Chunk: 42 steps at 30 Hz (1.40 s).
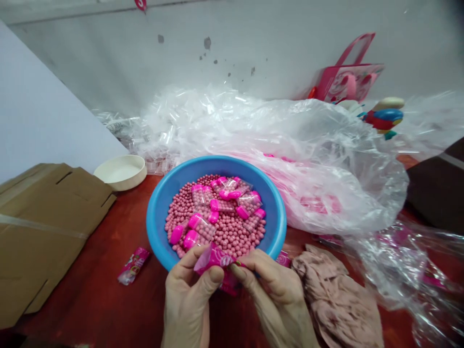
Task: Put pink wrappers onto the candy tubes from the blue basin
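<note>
In front of the basin's near rim, my left hand [190, 292] and my right hand [277, 290] are both closed on a small pink printed plastic wrapper [212, 257]. My left thumb and fingers grip its left part, while my right thumb and forefinger pinch its right edge. Whether anything is inside the wrapper cannot be made out. Behind it stands a blue basin [155, 212] of small pink beads [232, 234]. Several clear bottles with bright pink caps [203, 225], filled with pink beads, lie on them. A wrapped pink packet [133, 266] rests left of the basin.
Flattened cardboard [54, 217] and a round white lid or tray [121, 171] are at left. Clear plastic bags [308, 145] spread behind and right of the basin. A crumpled beige cloth [340, 299] lies at right. Near the wall stands a pink bag [337, 82].
</note>
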Each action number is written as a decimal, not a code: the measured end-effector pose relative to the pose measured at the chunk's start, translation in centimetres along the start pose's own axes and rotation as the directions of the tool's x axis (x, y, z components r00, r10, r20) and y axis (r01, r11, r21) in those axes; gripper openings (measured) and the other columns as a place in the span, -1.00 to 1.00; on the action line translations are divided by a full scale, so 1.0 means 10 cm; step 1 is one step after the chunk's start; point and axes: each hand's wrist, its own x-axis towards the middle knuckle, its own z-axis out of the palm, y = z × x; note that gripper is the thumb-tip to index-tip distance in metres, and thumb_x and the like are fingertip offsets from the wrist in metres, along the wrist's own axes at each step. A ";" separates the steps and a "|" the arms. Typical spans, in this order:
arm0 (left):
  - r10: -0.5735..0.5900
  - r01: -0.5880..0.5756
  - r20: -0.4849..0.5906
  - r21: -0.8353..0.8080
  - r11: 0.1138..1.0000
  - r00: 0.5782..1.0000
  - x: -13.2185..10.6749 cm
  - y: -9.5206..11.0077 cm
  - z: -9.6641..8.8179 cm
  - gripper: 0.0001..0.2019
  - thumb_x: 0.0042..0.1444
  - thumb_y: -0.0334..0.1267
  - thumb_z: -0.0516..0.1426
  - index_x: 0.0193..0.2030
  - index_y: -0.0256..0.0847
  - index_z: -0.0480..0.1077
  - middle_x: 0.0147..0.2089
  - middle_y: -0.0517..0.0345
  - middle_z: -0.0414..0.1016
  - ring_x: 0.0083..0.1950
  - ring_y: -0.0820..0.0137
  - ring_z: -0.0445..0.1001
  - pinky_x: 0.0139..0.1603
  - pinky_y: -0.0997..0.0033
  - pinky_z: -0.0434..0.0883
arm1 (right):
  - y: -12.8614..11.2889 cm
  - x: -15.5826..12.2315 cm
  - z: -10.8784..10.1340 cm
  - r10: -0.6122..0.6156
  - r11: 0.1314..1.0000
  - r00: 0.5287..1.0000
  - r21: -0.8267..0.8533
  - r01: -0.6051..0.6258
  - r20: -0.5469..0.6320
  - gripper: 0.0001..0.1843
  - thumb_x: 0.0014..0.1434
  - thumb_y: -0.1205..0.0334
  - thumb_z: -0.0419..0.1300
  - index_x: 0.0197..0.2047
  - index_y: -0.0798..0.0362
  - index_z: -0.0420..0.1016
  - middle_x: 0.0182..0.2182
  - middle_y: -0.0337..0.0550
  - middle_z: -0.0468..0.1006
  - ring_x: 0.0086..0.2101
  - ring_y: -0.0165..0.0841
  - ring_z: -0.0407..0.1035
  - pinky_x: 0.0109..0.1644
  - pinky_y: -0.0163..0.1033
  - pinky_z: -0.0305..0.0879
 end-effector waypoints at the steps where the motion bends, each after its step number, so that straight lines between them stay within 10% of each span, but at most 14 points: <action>1: -0.005 0.005 -0.014 0.013 1.000 1.000 0.01 0.02 -0.02 -0.65 -0.45 -0.29 0.45 -0.40 -0.23 0.58 -0.47 0.12 0.61 -0.44 0.37 0.53 -0.38 0.44 0.50 | 0.01 0.01 0.01 -0.034 0.999 0.999 -0.015 0.034 0.007 -0.78 0.27 0.24 0.07 -0.38 0.07 0.45 -0.54 -0.26 0.46 -0.51 -0.44 0.36 -0.44 -0.36 0.26; 7: 0.064 -0.084 -0.224 -0.079 0.993 0.973 0.13 0.14 -0.07 -0.69 -0.56 -0.30 0.46 -0.56 -0.25 0.55 -0.56 0.19 0.60 -0.55 0.51 0.48 -0.47 0.60 0.47 | 0.06 0.25 -0.16 -0.069 0.974 0.984 -0.203 0.101 0.162 -0.53 0.33 0.00 -0.11 -0.36 0.05 0.50 -0.55 -0.25 0.53 -0.55 -0.45 0.42 -0.49 -0.39 0.31; 13: 0.059 -0.084 -0.132 -0.192 0.978 0.989 0.26 0.16 -0.05 -0.80 -0.33 -0.29 0.42 -0.52 -0.24 0.53 -0.53 0.24 0.60 -0.52 0.53 0.51 -0.38 0.58 0.49 | 0.57 0.87 -0.35 -0.013 0.814 0.977 -0.566 0.134 0.214 -0.79 0.27 0.20 0.06 -0.16 0.10 0.47 -0.21 -0.05 0.51 -0.23 -0.27 0.41 -0.16 -0.08 0.36; 21: 0.015 -0.039 -0.091 -0.277 0.960 0.996 0.53 0.15 0.04 -0.89 -0.15 -0.34 0.35 -0.47 -0.29 0.53 -0.43 0.13 0.63 -0.36 0.39 0.58 -0.20 0.43 0.51 | 1.03 1.04 -0.38 -0.013 0.825 0.920 -0.515 0.231 0.392 -0.70 0.25 0.16 0.13 0.02 0.06 0.37 0.00 -0.09 0.43 -0.10 -0.28 0.40 -0.05 -0.04 0.37; 30: 0.071 -0.097 -0.084 -0.370 0.924 0.994 0.57 0.13 0.18 -0.90 0.02 -0.40 0.24 -0.28 -0.30 0.55 -0.36 0.10 0.65 -0.33 0.43 0.58 -0.17 0.44 0.49 | 0.38 0.70 -0.36 0.258 0.963 0.912 -0.166 -0.214 0.320 -0.71 0.22 0.02 0.06 -0.38 0.06 0.36 -0.56 -0.29 0.41 -0.55 -0.45 0.33 -0.50 -0.36 0.28; 42: 0.107 -0.112 -0.033 -0.341 0.934 0.994 0.51 0.08 0.19 -0.98 -0.03 -0.35 0.29 -0.41 -0.22 0.55 -0.41 0.19 0.63 -0.33 0.47 0.57 -0.10 0.48 0.43 | 0.04 0.36 -0.04 0.516 0.725 0.798 0.339 -0.600 0.311 -0.62 0.09 -0.11 0.19 -0.36 0.07 0.39 -0.61 -0.30 0.44 -0.62 -0.49 0.36 -0.62 -0.45 0.18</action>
